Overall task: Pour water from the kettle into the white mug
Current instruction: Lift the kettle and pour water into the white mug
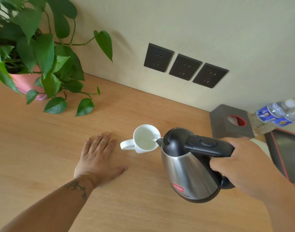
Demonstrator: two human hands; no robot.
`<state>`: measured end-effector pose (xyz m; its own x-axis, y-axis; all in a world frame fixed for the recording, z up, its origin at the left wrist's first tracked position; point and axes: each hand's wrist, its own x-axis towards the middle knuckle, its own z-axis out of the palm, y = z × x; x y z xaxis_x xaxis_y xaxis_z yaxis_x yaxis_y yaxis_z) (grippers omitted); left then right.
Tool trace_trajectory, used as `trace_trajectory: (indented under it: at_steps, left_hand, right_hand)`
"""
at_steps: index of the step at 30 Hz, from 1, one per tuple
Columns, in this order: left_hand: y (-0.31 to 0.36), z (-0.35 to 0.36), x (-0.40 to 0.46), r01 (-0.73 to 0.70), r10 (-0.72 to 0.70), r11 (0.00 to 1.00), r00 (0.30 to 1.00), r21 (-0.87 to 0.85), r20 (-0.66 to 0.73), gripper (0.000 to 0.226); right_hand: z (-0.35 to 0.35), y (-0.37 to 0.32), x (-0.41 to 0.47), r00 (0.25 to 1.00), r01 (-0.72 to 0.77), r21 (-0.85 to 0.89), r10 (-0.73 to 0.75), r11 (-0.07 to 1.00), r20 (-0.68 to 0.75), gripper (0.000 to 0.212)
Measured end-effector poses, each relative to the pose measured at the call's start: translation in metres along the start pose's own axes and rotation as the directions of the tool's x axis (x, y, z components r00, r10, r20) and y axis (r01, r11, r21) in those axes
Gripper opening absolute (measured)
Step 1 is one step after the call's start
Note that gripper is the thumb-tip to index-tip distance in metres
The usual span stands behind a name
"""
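With the kettle (188,166) tipped by its handle in the closed right hand (240,166), spout at the right rim of the mug (145,139), while the left hand (98,158) lies flat and empty left of the mug, water could be spilled past the unsteadied rim if tilted further.

Nothing can be read — the red badge (179,187) on the kettle (188,171) and the blue bottle labels (267,114) carry print too blurred to make out
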<state>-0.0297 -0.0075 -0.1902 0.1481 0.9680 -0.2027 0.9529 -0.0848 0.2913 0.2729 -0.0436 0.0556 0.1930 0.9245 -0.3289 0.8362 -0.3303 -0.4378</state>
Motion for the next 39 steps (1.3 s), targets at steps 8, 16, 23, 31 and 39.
trace_trajectory:
  at_steps: [8, 16, 23, 31, 39]
  left_hand:
    - [0.001, -0.001, 0.001, 0.005, -0.005, 1.000, 1.000, 0.001, 0.004, 0.110]
    - [0.000, 0.000, 0.000, 0.002, -0.003, 1.000, 1.000, -0.022, -0.016, 0.110]
    - [-0.001, 0.003, 0.001, -0.005, 0.004, 1.000, 0.999, -0.026, -0.038, 0.111]
    - [-0.002, 0.004, 0.000, -0.011, 0.010, 1.000, 0.998, -0.020, -0.054, 0.110]
    - [-0.001, 0.003, 0.000, -0.012, 0.011, 1.000, 0.999, -0.021, -0.045, 0.110]
  right_hand:
    - [-0.001, -0.009, 0.001, 1.000, 0.004, -0.011, -0.003, 1.000, 0.016, 0.023]
    - [-0.001, -0.014, 0.000, 0.999, 0.033, -0.016, -0.033, 0.999, 0.025, 0.029]
    - [-0.002, -0.016, -0.003, 0.999, 0.035, -0.006, -0.035, 0.999, 0.032, 0.028]
    - [-0.004, -0.016, -0.004, 1.000, 0.019, -0.021, -0.019, 1.000, 0.017, 0.020]
    - [-0.003, -0.017, -0.004, 1.000, 0.005, -0.038, -0.004, 0.999, 0.018, 0.025]
